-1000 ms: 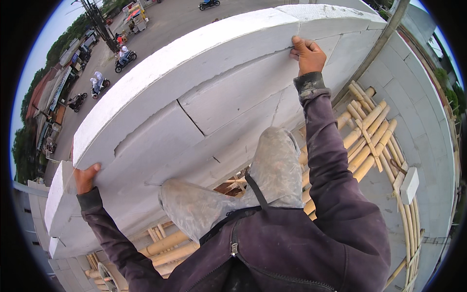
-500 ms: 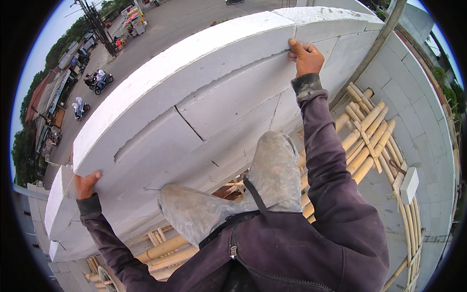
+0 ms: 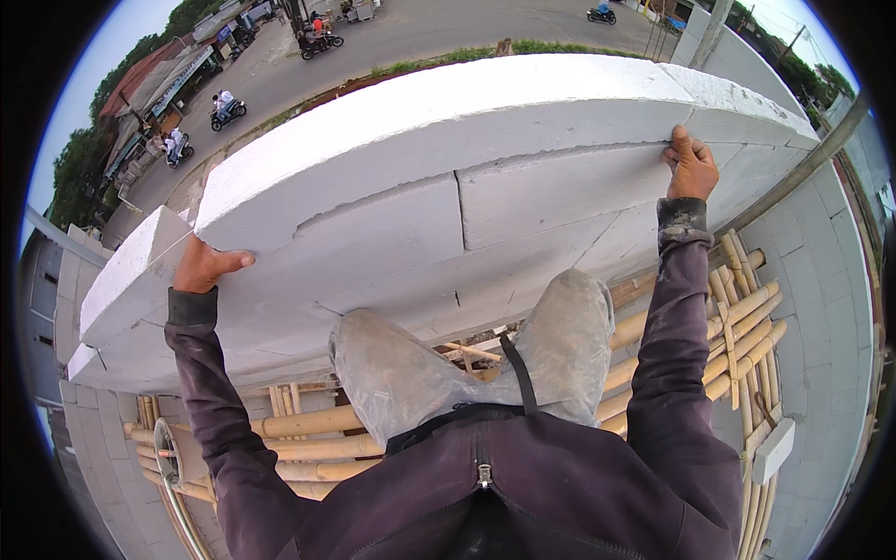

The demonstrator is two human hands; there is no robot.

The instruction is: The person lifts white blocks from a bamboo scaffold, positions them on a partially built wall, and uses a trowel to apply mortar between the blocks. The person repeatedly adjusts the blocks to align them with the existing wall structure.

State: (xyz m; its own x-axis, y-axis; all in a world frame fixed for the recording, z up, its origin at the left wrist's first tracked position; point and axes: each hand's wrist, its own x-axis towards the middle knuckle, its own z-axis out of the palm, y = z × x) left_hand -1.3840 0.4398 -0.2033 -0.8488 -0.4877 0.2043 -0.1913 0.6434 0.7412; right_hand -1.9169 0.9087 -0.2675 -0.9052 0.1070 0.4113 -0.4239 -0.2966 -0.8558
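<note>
A long white aerated concrete block [image 3: 448, 117] lies along the top course of a wall of similar blocks [image 3: 551, 191]. At its left end my left hand [image 3: 207, 268] grips the lower corner, its thumb across the near face and its fingers hidden in the gap beside the neighbouring block [image 3: 140, 266]. My right hand [image 3: 691, 166] is closed at the lower right corner, by the joint with another top block [image 3: 742, 107]; its fingers are curled and its thumb points up against the face. A narrow, uneven ledge runs under the long block.
Bamboo scaffold poles [image 3: 317, 448] run below my knees and to the right. A small white block [image 3: 773, 451] rests on the poles at right. A slanted post [image 3: 798, 168] stands by the wall's right end. Beyond the wall lies a road [image 3: 420, 37] with motorbikes [image 3: 227, 112].
My view has swung, so the wall sits more level and further right. Both hands keep their places at the long block's ends. Motorbikes have moved along the road.
</note>
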